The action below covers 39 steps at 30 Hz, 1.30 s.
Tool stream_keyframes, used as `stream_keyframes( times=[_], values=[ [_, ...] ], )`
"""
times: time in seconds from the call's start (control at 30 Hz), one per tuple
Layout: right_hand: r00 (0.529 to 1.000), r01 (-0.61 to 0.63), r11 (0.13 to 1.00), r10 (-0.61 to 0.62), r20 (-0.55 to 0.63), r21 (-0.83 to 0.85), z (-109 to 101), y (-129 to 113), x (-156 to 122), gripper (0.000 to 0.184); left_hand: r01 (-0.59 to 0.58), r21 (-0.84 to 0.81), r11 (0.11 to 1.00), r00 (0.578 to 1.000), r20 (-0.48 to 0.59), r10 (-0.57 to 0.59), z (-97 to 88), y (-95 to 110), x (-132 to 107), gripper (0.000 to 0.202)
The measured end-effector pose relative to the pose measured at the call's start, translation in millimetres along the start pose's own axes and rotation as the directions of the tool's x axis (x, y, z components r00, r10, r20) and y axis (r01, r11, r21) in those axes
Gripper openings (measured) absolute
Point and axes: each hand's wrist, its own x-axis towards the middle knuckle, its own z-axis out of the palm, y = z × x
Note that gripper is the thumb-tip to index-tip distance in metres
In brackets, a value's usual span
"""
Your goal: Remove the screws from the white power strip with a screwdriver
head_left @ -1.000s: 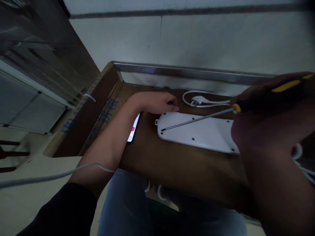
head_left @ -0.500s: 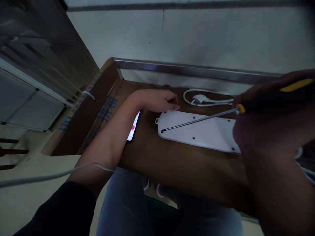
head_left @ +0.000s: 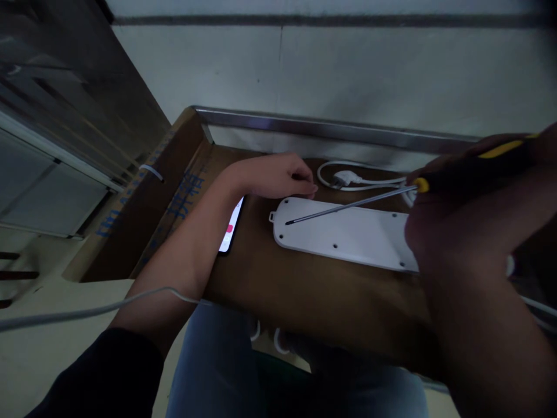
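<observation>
My right hand grips a yellow-and-black screwdriver, its shaft reaching across the white power strip between my hands; the strip lies underside up, exposing its screw holes; my left hand, loosely curled and empty, rests just beside it, near a white plug cord.

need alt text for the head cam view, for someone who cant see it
A right hand holds a black and yellow screwdriver with its tip over a white power strip lying on brown cardboard. A left hand rests beside it, near a phone and a white cord with plug.
</observation>
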Motion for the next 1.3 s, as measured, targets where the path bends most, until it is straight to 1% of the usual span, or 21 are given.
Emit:
stream_keyframes(
  times=[0.07, 0.1, 0.13, 0.2, 0.3, 0.4, 0.5, 0.6, 0.73, 0.87, 1.0, 1.1, 1.23, 1.3],
  values=[
    [0.996, -0.029, 0.999, 0.028, -0.083, -0.014, 2, -5, 6, 0.04, -0.048, -0.065, 0.997, 0.999, -0.015, 0.047, -2.5, 2, -3, 0.043],
    [0.993, -0.037, 0.999, 0.034, -0.116, -0.025, 2, -8, 10, 0.04, -0.07, -0.09, 0.993, 0.997, -0.04, 0.067, -3.9, 4, -5, 0.045],
    [0.989, -0.04, 0.999, 0.035, -0.143, -0.034, 3, -11, 13, 0.039, -0.085, -0.11, 0.99, 0.995, -0.051, 0.08, -5.2, 5, -7, 0.045],
    [0.981, -0.034, 0.999, 0.029, -0.19, -0.023, 3, -15, 19, 0.036, -0.097, -0.141, 0.985, 0.995, -0.038, 0.092, -7.1, 7, -9, 0.044],
    [0.975, -0.033, 0.999, 0.038, -0.221, 0.027, 4, -20, 25, 0.035, -0.112, -0.19, 0.975, 0.993, 0.023, 0.119, -7.7, 6, -9, 0.04],
    [0.972, -0.013, 0.999, 0.023, -0.233, 0.046, 4, -22, 27, 0.034, -0.105, -0.225, 0.969, 0.993, 0.027, 0.114, -6.4, 4, -8, 0.038],
    [0.972, -0.007, 0.998, 0.021, -0.235, 0.059, 2, -22, 29, 0.031, -0.101, -0.237, 0.966, 0.995, -0.012, 0.101, -5.8, 2, -6, 0.034],
    [0.975, 0.006, 0.998, 0.01, -0.223, 0.07, 0, -20, 30, 0.029, -0.116, -0.223, 0.968, 0.993, -0.037, 0.111, -6.6, 1, -6, 0.034],
    [0.977, -0.004, 0.999, 0.013, -0.214, 0.041, -2, -20, 30, 0.031, -0.135, -0.218, 0.967, 0.991, -0.048, 0.128, -7.1, 2, -6, 0.03],
    [0.971, 0.03, 0.995, -0.007, -0.239, 0.094, 0, -24, 30, 0.032, -0.15, -0.231, 0.961, 0.988, -0.072, 0.137, -9.5, 1, -8, 0.027],
    [0.967, 0.02, 0.995, 0.006, -0.255, 0.102, 1, -27, 30, 0.035, -0.149, -0.251, 0.957, 0.988, -0.066, 0.137, -15.0, -1, -11, 0.023],
    [0.966, 0.028, 0.993, 0.002, -0.259, 0.112, 1, -25, 30, 0.035, -0.157, -0.258, 0.953, 0.987, -0.08, 0.141, -17.5, -1, -13, 0.024],
    [0.975, 0.034, 0.991, -0.004, -0.222, 0.131, -1, -22, 29, 0.032, -0.167, -0.271, 0.948, 0.985, -0.091, 0.147, -17.4, -2, -13, 0.026],
    [0.975, 0.038, 0.991, -0.008, -0.222, 0.13, -2, -21, 30, 0.032, -0.166, -0.276, 0.947, 0.985, -0.091, 0.147, -16.8, -2, -12, 0.026]
  ],
)
